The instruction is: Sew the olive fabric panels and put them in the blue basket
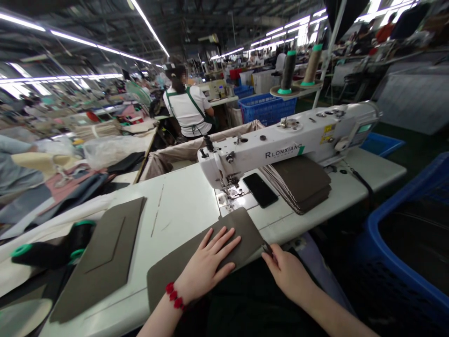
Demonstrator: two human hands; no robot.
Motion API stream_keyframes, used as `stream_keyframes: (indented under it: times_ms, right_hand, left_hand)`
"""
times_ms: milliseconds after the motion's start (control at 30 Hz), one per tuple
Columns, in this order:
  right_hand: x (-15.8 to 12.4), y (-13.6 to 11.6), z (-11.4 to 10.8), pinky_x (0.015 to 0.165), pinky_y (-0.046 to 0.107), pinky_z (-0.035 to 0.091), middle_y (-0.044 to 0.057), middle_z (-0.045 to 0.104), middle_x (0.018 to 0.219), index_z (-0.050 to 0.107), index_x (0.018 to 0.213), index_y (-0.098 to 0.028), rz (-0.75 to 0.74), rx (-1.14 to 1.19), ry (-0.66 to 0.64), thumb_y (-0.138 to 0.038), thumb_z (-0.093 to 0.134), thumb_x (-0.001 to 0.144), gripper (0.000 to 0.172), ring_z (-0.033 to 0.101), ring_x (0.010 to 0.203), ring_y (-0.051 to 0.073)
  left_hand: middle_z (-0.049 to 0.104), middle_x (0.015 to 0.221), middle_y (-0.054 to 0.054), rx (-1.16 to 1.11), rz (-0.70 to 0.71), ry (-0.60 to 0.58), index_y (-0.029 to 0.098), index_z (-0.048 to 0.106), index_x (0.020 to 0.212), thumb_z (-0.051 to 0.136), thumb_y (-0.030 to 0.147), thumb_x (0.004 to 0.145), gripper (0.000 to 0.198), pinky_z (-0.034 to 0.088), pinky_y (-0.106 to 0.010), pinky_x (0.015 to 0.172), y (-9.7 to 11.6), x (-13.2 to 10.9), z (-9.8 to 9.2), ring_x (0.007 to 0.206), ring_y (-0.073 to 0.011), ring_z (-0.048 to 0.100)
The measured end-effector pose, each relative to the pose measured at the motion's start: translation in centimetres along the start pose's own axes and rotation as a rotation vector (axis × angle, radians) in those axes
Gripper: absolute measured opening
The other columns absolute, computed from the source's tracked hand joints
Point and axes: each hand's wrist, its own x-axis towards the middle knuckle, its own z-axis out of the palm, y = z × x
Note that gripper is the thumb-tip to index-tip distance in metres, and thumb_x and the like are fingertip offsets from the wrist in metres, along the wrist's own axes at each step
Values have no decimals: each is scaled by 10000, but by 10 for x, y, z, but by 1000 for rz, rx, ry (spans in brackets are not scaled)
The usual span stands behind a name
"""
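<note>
The left hand (210, 262) lies flat, fingers spread and gripping nothing, on a grey-brown panel (247, 236) at the near edge of the sewing table (178, 206), probably to keep it flat and steady. The right hand (290, 269) is closed around a small dark tool (267, 249), mostly hidden by the fingers, held at the panel's right edge, presumably so its tip can reach there. A stack of similar pieces (301, 180) sits beneath the machine's arm, towards the table's right end, seemingly for easy reach; a phone (260, 189) lies between it and the needle area. Another panel (108, 252) rests at the table's left end. The sewing machine (252, 154) reads "RLONXIANG" beside a green slash, with fainter lettering below that I cannot read; its 2 yellow labels (327, 134) are too small to make out.
</note>
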Motion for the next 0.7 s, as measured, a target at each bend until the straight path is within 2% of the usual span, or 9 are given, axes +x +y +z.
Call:
stream_keyframes:
  times_ms: [200,367,433,533,600,700]
  right_hand:
    - [-2,3,6,563,278,391,33,658,693,491,919,-206,-16,-69,11,-399,326,993,264,661,654,209]
    - [2,7,7,530,281,370,39,645,656,489,871,-211,-37,-151,34,-385,274,1004,307,658,634,217]
    - [2,12,1,533,280,372,26,635,644,482,859,-220,-36,-131,47,-378,269,1006,304,656,632,211]
    - [0,21,-14,539,279,382,5,623,646,474,888,-230,-23,-96,122,-389,296,1000,264,645,615,197]
    - [-1,25,-24,541,281,396,-2,626,657,485,957,-228,-26,-114,181,-408,341,983,232,642,615,198]
    - [4,20,-35,578,277,441,7,674,750,500,1134,-233,-77,-175,217,-416,420,948,274,665,680,202]
  left_hand:
    - [213,1540,0,-19,-4,11,334,162,1489,440,424,970,596,137,-518,1163,0,-1,0,1417,-267,183]
    - [250,1529,-7,-82,-5,39,343,217,1478,463,416,961,577,153,-516,1161,-2,-1,-3,1413,-272,198]
    - [232,1536,-15,-110,-78,76,340,238,1474,444,408,970,549,176,-507,1159,-5,-6,-2,1410,-269,210]
    - [216,1539,-57,-103,-316,174,308,212,1485,469,455,952,610,232,-519,1139,-16,-21,5,1400,-294,232]
    - [274,1513,-86,-96,-422,194,292,176,1493,525,526,905,723,265,-554,1111,-24,-33,13,1377,-327,271]
    - [423,1384,-111,-149,-484,212,283,165,1493,610,555,837,838,360,-542,1043,-33,-44,19,1265,-336,415]
